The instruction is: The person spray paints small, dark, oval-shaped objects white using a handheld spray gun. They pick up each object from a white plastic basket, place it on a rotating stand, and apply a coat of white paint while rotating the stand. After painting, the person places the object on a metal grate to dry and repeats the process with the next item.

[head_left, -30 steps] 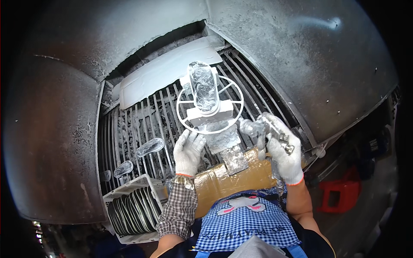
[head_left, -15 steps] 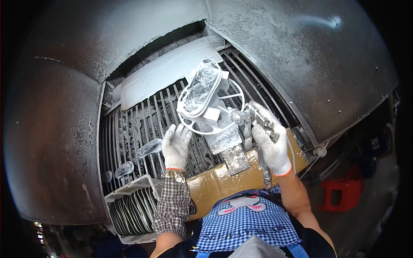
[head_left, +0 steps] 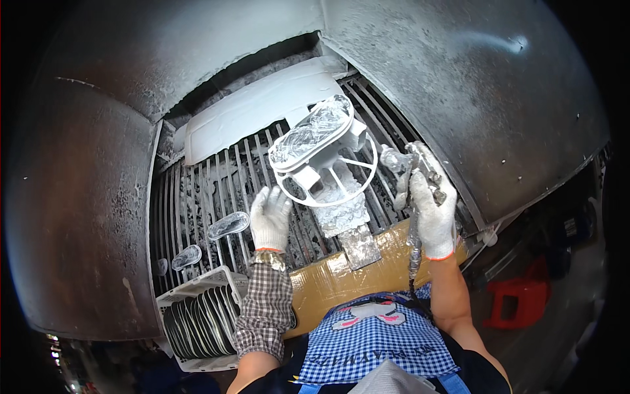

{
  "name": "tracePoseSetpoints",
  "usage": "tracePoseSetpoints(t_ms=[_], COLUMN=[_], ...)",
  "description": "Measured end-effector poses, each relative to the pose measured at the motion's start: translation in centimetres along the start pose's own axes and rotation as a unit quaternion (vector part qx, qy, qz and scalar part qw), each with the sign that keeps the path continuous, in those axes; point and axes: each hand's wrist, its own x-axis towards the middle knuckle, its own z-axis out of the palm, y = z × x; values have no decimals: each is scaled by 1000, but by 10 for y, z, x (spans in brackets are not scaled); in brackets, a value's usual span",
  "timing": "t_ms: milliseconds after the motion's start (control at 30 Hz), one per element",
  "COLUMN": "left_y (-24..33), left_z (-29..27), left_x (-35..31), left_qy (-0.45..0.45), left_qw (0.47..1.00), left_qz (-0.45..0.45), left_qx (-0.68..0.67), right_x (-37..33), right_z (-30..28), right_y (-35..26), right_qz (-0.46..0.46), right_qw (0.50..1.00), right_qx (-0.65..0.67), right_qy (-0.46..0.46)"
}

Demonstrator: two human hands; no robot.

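Observation:
A long oval piece with a white rim and a film-like, crinkled middle [head_left: 315,131] sits tilted on white blocks atop a white spoked turntable wheel [head_left: 373,172]. At the wheel's near-left rim is my left hand [head_left: 270,220] in a white knit glove, fingers stretched out, holding nothing; whether the fingertips touch the rim I cannot tell. My gloved right hand [head_left: 435,213] grips a coated metal spray gun [head_left: 415,178] to the right of the wheel, its nozzle end toward the oval piece. A hose hangs below the gun.
Slatted bars [head_left: 230,177] lie under the wheel inside a metal booth [head_left: 79,197]. Film-covered ovals [head_left: 228,225] rest on the left slats. A white crate [head_left: 197,282] holds several dark oval pieces. Taped brown cardboard [head_left: 315,282] lines the near edge; a red stool [head_left: 518,302] stands right.
The wheel and oval piece have turned clockwise, so the oval lies more crosswise. My right hand with the spray gun has moved right, away from the wheel. My left hand has barely shifted.

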Motion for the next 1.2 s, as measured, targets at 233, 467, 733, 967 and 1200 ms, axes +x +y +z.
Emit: tracePoseSetpoints(t_ms=[233, 467, 733, 967, 1200], left_y=[-41, -69, -59, -71, -45], left_z=[41, 30, 42, 28, 102], left_x=[-65, -75, -80, -87, -74], left_qy=[33, -49, -49, -42, -114], left_qw=[994, 981, 983, 994, 991], left_qz=[-106, -172, -162, -100, -75], left_qx=[-4, -78, -69, 14, -15], right_x=[-8, -16, -28, -54, -103], right_z=[5, 18, -22, -109, -181], right_y=[-6, 8, 36, 127, 201], right_qz=[3, -26, 57, 96, 202], right_qw=[1000, 990, 980, 897, 832], right_qx=[-5, -81, -149, -431, -516], right_qy=[-4, -114, -123, -18, 23])
